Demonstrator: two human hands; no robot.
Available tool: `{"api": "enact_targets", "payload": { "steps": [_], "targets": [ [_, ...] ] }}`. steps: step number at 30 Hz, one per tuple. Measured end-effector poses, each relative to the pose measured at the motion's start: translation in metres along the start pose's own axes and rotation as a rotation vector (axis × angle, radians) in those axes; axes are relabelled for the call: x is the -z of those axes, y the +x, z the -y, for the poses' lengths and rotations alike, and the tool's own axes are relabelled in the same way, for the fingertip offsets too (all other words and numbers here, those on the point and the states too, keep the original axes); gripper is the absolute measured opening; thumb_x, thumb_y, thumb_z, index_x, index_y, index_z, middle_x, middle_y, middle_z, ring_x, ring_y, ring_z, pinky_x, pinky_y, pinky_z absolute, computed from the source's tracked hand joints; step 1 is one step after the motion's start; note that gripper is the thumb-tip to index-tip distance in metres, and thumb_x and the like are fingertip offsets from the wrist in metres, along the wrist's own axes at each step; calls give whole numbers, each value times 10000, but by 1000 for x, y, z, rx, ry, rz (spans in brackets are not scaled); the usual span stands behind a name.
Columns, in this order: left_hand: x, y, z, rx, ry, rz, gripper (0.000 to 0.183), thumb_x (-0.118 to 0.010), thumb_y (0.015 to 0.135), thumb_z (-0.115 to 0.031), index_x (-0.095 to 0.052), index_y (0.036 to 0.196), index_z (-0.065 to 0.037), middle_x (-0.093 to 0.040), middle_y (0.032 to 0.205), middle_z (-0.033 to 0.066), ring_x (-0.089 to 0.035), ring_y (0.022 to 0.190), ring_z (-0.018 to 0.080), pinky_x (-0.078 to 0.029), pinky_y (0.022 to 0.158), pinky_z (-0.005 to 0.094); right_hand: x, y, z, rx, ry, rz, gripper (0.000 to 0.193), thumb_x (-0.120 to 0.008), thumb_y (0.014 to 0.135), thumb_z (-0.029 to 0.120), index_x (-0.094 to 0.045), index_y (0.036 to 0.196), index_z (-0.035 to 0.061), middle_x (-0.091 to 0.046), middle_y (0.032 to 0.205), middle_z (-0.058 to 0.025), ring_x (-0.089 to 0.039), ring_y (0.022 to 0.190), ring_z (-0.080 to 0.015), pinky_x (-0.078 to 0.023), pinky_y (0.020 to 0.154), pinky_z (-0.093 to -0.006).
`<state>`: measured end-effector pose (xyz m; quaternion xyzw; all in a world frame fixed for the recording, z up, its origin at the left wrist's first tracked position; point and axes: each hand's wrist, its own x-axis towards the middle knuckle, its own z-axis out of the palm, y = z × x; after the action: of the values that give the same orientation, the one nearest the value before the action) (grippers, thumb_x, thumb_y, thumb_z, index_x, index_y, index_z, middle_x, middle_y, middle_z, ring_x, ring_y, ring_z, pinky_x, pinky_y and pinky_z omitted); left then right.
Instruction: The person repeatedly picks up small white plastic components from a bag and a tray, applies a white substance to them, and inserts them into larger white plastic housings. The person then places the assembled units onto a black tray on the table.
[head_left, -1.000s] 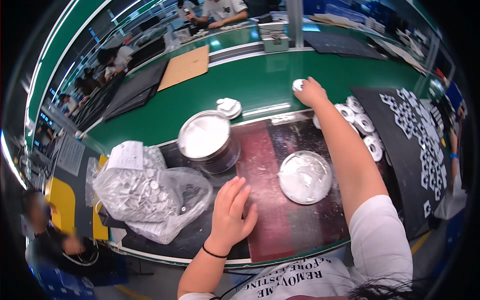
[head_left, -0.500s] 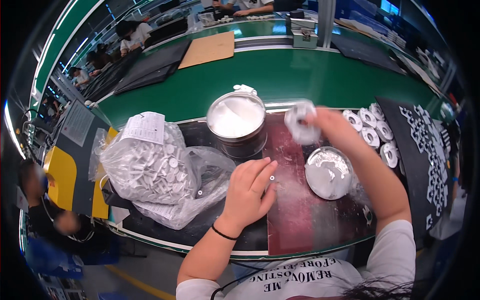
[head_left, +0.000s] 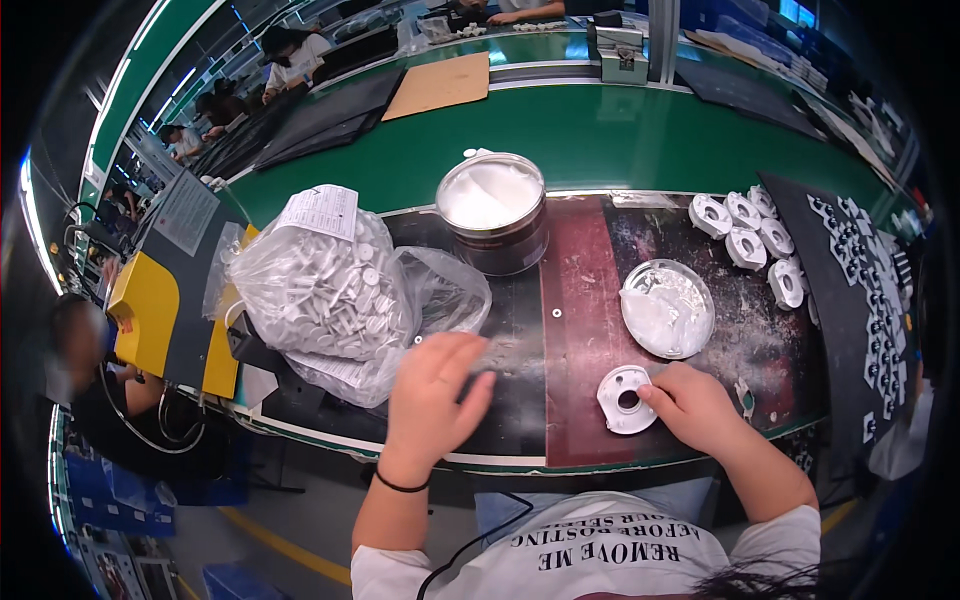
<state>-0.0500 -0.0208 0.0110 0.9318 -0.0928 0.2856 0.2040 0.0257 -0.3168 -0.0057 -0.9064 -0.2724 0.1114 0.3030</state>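
My right hand [head_left: 705, 408] grips a round white plastic housing [head_left: 613, 402] by its right edge. The housing has a dark hole in its middle and is over the red part of the worktop, near the front edge. Just beyond it a round shallow dish [head_left: 668, 312] holds whitish, grease-like stuff. My left hand [head_left: 436, 392] is empty, thumb apart from the fingers, in front of a clear plastic bag [head_left: 330, 290] filled with small white disc-topped parts. A small white ring [head_left: 557, 313] lies on the red surface between my hands.
A metal tin [head_left: 497, 250] of white paste stands at the back. Several white housings [head_left: 745, 247] sit at the right, beside a black board [head_left: 840, 320] bearing small parts. A yellow and grey machine [head_left: 150, 300] stands left. Beyond runs a green conveyor [head_left: 600, 140]; other people work farther off.
The white housing in my right hand has come from the back of the worktop to its front edge. My left hand has moved left and nearer, away from the small ring.
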Motion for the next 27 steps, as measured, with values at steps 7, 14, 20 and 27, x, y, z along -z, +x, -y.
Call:
{"api": "enact_targets", "payload": {
  "steps": [7,14,20,27],
  "targets": [
    [8,-67,34,230,401,140,334,-655,727,-66,-600,1057,-44,-591,879,104,-550,879,301,-390,879,438,38,17,42,171,-215,-208,208,-627,811,253,-652,859,52,-626,816,-102,-600,763,-298,-479,708,-394],
    [14,-77,16,117,196,173,250,-629,668,-10,-643,913,-56,-564,791,73,-546,773,267,-414,741,394,-15,115,121,952,-198,-192,298,-680,723,191,-604,982,66,-566,1073,-75,-533,1020,-249,-444,831,-360],
    [37,-76,14,219,24,390,208,-639,737,-91,-640,942,-55,-585,823,71,-564,815,250,-410,794,388,-92,169,164,943,-346,-301,734,-738,643,188,-423,1302,113,-479,1268,-86,-508,1063,-263,-432,855,-396],
    [44,-5,48,-47,443,67,315,-709,682,-164,-631,971,-65,-512,1242,103,-416,1232,283,-310,1011,475,-98,186,155,706,-545,-185,722,-608,739,147,-322,1400,104,-594,901,-124,-633,727,-247,-517,564,-336]
  ]
}}
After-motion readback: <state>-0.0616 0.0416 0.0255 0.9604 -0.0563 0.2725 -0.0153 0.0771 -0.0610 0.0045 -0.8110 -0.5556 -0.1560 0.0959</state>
